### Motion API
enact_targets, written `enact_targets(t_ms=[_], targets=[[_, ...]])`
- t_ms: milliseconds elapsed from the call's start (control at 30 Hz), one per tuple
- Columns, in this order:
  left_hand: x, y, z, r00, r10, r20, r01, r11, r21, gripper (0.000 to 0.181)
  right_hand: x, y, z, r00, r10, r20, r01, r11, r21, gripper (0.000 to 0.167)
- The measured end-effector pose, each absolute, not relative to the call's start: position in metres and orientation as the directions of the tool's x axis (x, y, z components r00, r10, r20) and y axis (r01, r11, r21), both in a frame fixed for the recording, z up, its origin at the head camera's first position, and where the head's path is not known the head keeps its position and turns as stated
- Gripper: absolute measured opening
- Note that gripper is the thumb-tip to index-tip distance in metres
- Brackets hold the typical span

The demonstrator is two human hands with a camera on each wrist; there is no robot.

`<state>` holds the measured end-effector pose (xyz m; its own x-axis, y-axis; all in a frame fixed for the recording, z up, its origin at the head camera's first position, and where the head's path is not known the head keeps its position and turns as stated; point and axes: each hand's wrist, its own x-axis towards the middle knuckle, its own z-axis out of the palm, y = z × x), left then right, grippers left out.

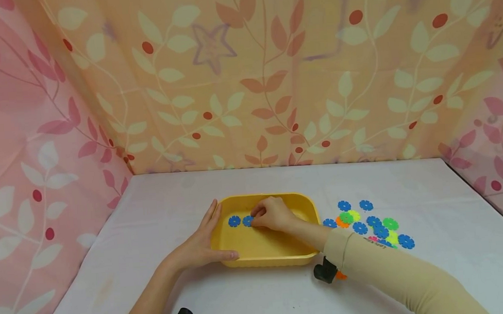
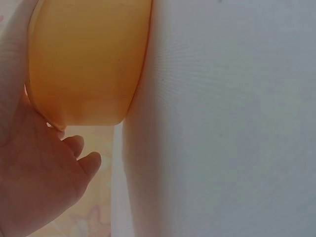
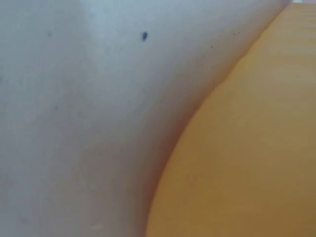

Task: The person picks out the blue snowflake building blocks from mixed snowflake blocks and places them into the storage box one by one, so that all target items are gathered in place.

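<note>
Fingers on the blue disc [image 1: 247, 221]: the right hand [image 1: 274, 214] pinches it inside the yellow tray [image 1: 269, 262]!
The left hand [image 1: 201, 241] grips the tray's left end; a second blue disc [image 1: 234, 221] lies just beside, loose coloured discs [image 1: 360, 227] right on the table [image 1: 429, 198].

Soft, even light keeps the head view fairly bright, with faint shadows on the white surface [image 1: 419, 179] and slightly soft detail on the right hand [image 1: 275, 214]. The left wrist view is dimmer and hazy, the left hand [image 2: 39, 185] in shade and a diffuse shadow beside the yellow tray [image 2: 89, 64]. Murky and soft, the right wrist view shows a blurred shadow hugging the tray's curve.
</note>
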<state>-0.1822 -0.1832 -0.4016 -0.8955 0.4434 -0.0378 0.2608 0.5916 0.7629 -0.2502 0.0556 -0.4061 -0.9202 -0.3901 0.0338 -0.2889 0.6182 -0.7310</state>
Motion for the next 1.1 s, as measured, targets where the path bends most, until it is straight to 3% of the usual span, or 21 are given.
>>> enact_targets(t_ms=[233, 400, 700, 1100], targets=[[-0.182, -0.183, -0.402, -0.895, 0.444, -0.036, 0.262, 0.590, 0.764, 0.125, -0.251, 0.058, -0.404, -0.923, -0.384, -0.035, -0.222, 0.605, -0.765, 0.023], [-0.183, -0.182, -0.403, -0.899, 0.437, -0.039, 0.256, 0.594, 0.762, 0.125, -0.247, 0.070, -0.398, -0.922, -0.365, -0.128, -0.084, 0.513, -0.854, 0.027], [-0.182, -0.184, -0.403, -0.903, 0.429, -0.031, 0.254, 0.590, 0.766, 0.127, -0.226, 0.118, -0.375, -0.928, -0.353, -0.115, -0.008, 0.328, -0.945, 0.035], [-0.181, -0.183, -0.404, -0.905, 0.425, -0.037, 0.245, 0.589, 0.770, 0.127, -0.194, 0.198, -0.368, -0.981, -0.157, -0.114, 0.081, 0.205, -0.975, 0.048]])
